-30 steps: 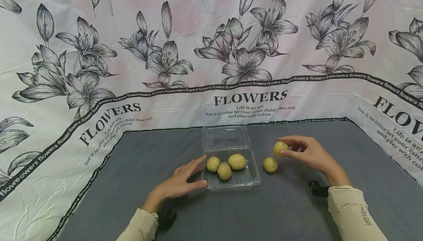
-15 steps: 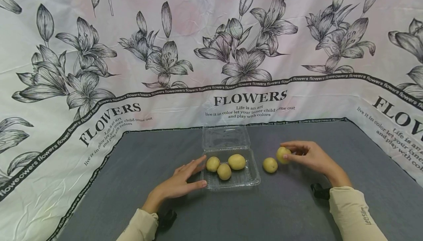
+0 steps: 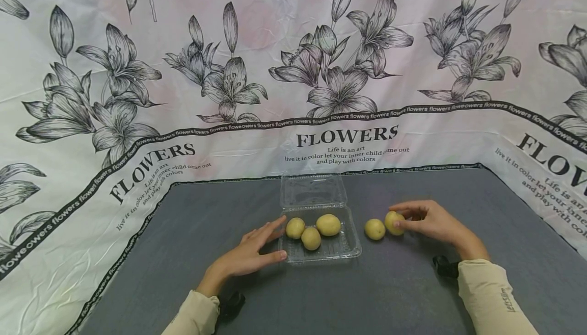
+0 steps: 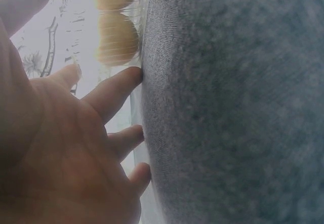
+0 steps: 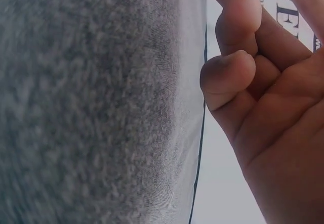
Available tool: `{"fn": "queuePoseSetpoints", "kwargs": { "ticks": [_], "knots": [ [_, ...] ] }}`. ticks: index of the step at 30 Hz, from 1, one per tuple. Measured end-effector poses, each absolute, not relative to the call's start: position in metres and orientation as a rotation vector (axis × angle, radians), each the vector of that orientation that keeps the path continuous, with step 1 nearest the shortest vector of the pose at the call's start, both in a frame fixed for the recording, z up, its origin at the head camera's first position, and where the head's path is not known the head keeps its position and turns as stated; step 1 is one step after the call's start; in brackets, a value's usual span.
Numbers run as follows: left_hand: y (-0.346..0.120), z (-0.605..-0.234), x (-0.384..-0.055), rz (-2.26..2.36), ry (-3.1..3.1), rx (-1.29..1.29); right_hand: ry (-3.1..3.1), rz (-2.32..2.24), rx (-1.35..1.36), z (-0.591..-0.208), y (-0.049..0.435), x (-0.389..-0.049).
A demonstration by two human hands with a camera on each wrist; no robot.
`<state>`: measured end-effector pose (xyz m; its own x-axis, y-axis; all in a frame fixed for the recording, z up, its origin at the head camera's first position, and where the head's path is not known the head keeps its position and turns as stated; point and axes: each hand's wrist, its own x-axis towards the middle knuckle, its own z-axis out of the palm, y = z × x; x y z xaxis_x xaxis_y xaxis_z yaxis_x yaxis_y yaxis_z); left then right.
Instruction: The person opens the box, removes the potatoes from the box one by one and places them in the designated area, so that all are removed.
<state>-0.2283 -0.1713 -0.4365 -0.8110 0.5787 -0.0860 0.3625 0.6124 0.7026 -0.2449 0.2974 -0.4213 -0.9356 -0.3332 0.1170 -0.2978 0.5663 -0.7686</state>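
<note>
the two hands i have on my feed are doing different jobs. the right hand [image 3: 433,220] pinches a yellow piece [image 3: 393,224] between thumb and fingers, low over the desk [image 3: 390,294]; from here i can't tell whether its underside meets the surface. in the right wrist view i see curled fingers, but the piece itself is out of sight there. a loose piece [image 3: 375,229] sits on the desk just beside the held one, to its left — whether those two touch, i can't quite make out.

the left hand [image 3: 249,256] has its fingers straight and spread, fingertips and thumb at the left edge of a clear plastic container [image 3: 323,260]. my left wrist view shows the same reach, with yellow shapes showing through the clear wall.

three more pieces lie in the container: a left piece [image 3: 295,228], a front piece [image 3: 311,239] just beside it, and a right piece [image 3: 328,225], longer than the others. potatoes or lemons — i can't say which. the container's clear lid [image 3: 314,192] is tipped back on the far side.

behind the grey desk i see a white cloth [image 3: 257,156] printed with dark lilies and the word "flowers". both arms wear pale sleeves [image 3: 490,289], with black devices [image 3: 231,304] at the wrists.
</note>
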Motion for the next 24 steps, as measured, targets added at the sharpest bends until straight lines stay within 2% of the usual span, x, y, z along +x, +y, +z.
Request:
{"fn": "queuePoseSetpoints", "kwargs": {
  "ticks": [24],
  "knots": [
    [-0.171,-0.4371,-0.2282,1.007,2.535,0.752,2.695,-1.345,-0.583,-0.4274,0.299,-0.246]
  ]
}}
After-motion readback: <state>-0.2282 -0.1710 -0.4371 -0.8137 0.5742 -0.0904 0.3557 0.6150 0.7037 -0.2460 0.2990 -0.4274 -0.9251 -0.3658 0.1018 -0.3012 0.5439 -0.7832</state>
